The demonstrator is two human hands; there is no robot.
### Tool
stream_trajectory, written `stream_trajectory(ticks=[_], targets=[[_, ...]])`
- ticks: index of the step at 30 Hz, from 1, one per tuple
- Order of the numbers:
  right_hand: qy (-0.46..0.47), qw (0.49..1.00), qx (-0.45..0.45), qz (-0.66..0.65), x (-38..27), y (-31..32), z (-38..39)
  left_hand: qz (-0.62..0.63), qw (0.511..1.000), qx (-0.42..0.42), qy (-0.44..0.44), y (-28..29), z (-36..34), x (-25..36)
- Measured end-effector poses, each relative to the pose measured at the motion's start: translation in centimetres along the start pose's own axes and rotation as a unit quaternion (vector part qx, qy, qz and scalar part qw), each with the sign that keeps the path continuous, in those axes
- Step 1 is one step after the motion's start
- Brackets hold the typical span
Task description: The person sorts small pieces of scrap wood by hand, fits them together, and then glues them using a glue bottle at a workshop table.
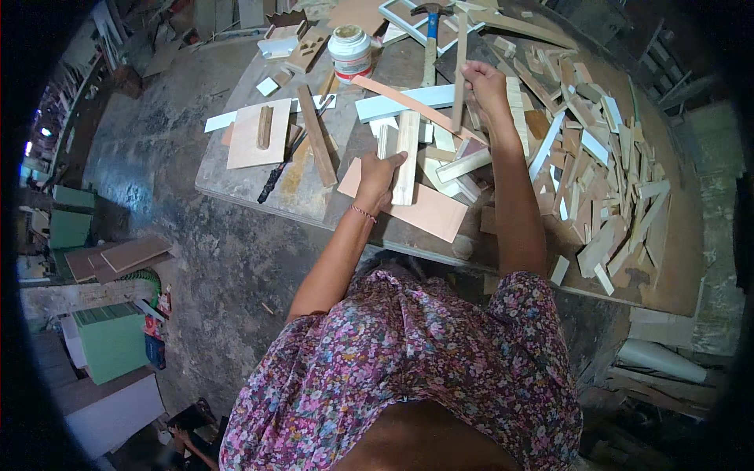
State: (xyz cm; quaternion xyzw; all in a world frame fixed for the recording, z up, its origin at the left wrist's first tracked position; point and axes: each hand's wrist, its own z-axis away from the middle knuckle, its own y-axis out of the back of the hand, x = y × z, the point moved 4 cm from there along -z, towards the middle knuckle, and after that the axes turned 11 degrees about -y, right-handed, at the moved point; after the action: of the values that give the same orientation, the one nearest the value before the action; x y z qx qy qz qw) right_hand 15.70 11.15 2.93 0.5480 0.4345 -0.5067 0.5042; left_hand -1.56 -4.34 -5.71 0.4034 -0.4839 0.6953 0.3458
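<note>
My left hand (378, 180) is closed on a pale wooden block (408, 129) above the worktable, its thumb lying across the block. Beneath it lies a flat pinkish board (430, 212). Raised higher to the right, my right hand (487, 88) pinches a thin wooden strip (460, 47) that stands nearly upright in the picture. Between my hands lie several short wood offcuts (465, 164), a white-faced strip (428, 100) and a long peach-coloured strip (408, 102). The lower ends of my left fingers are hidden behind the block.
A white tub (350, 55) and a blue-headed hammer (431, 39) sit at the far side. Leftward are a square board with a handle (250, 141), a brown slat (316, 137) and a dark-handled brush (271, 182). Scrap wood (597, 165) heaps up at right. Another person's hand (182, 438) shows lower left.
</note>
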Motion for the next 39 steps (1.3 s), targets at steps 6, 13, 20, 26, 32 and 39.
stream_trajectory(ticks=[6,13,20,26,32,39], targets=[[-0.146,0.965,-0.133,-0.174,1.4,-2.4,1.8,0.045,0.998,0.003,-0.049,-1.4,-1.0,2.1],[-0.215,0.940,-0.166,-0.207,3.5,-4.5,2.1,0.046,0.997,0.021,-0.055,0.1,-0.4,2.3],[-0.249,0.935,-0.209,-0.143,5.9,-9.0,4.0,0.050,0.989,0.101,-0.094,5.2,0.7,2.2],[-0.237,0.932,-0.270,-0.040,6.9,-14.8,6.3,0.027,0.972,0.206,-0.113,9.4,2.1,3.1],[-0.212,0.949,-0.230,-0.022,6.1,-14.7,6.7,0.035,0.972,0.189,-0.132,9.3,2.5,3.9],[-0.210,0.930,-0.303,-0.014,5.6,-10.0,11.1,0.038,0.986,0.123,-0.103,5.9,1.7,1.8]])
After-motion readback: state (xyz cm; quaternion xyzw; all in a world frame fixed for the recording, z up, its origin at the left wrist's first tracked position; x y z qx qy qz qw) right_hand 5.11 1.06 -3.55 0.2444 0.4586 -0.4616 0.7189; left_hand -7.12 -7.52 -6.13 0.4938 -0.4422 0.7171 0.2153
